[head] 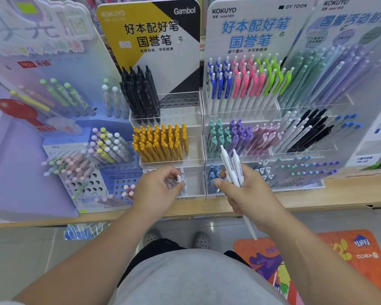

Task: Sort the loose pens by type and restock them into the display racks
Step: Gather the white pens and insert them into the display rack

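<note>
Right hand (pixel 249 194) grip curls round fanned white pens (pixel 227 164); left hand (pixel 158 188) pinches 1 white-tipped pen (pixel 179 178) at the clear bottom tray (pixel 196 183). The loose fan could slip, scattering pens

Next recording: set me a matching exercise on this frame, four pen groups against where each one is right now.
Things
1. black pens
2. yellow pens
3. white pens
4. pink-clipped pens

Places
A. gripped in the right hand
B. top tier of the Gambol rack
C. top tier of the blue-lettered Kokuyo rack
D. middle tier of the Gambol rack

Pairs: 1-B, 2-D, 3-A, 4-C
</note>
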A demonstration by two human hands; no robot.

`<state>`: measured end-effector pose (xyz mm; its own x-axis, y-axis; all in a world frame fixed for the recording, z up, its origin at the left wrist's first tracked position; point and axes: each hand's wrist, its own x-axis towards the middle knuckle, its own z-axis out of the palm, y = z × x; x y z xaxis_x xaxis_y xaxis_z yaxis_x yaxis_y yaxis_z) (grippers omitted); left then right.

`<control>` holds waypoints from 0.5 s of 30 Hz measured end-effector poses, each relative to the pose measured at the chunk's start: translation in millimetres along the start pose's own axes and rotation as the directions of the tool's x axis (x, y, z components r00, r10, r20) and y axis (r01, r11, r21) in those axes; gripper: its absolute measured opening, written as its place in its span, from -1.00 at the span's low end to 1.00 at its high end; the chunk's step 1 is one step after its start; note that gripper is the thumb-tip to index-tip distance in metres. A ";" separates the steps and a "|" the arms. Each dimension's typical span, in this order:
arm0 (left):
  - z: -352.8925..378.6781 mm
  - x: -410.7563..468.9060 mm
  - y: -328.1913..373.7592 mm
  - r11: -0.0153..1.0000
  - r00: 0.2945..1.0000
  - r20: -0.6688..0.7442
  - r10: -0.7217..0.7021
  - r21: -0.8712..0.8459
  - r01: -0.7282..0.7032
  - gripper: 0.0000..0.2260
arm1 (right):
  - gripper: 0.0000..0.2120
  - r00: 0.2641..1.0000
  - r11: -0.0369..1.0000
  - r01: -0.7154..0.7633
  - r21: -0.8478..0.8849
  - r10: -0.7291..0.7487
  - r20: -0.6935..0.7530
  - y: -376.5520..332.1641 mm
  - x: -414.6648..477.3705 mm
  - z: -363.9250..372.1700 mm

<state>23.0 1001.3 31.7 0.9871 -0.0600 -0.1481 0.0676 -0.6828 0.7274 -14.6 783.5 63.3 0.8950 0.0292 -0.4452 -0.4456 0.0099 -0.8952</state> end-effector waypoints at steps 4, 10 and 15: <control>2.2 2.6 -0.7 1.000 1.000 -0.007 0.006 0.005 -0.005 -0.86 | -0.81 1.000 1.000 0.005 0.002 -0.005 -0.008 2.8 0.6 -1.6; 3.6 6.7 -0.3 1.000 0.999 -0.035 0.024 0.003 -0.024 -0.81 | -0.82 1.000 1.000 0.003 0.011 -0.003 -0.003 2.8 -0.3 -3.5; 4.4 9.4 -5.4 0.999 0.998 -0.062 0.028 -0.027 -0.030 -0.86 | -0.82 1.000 1.000 0.002 -0.003 -0.002 -0.008 1.6 0.0 -2.6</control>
<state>31.2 1001.2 23.4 0.9957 -0.0342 -0.0857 0.0418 -0.6611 0.7491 -15.2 780.9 61.8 0.8958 0.0216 -0.4439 -0.4442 0.0071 -0.8959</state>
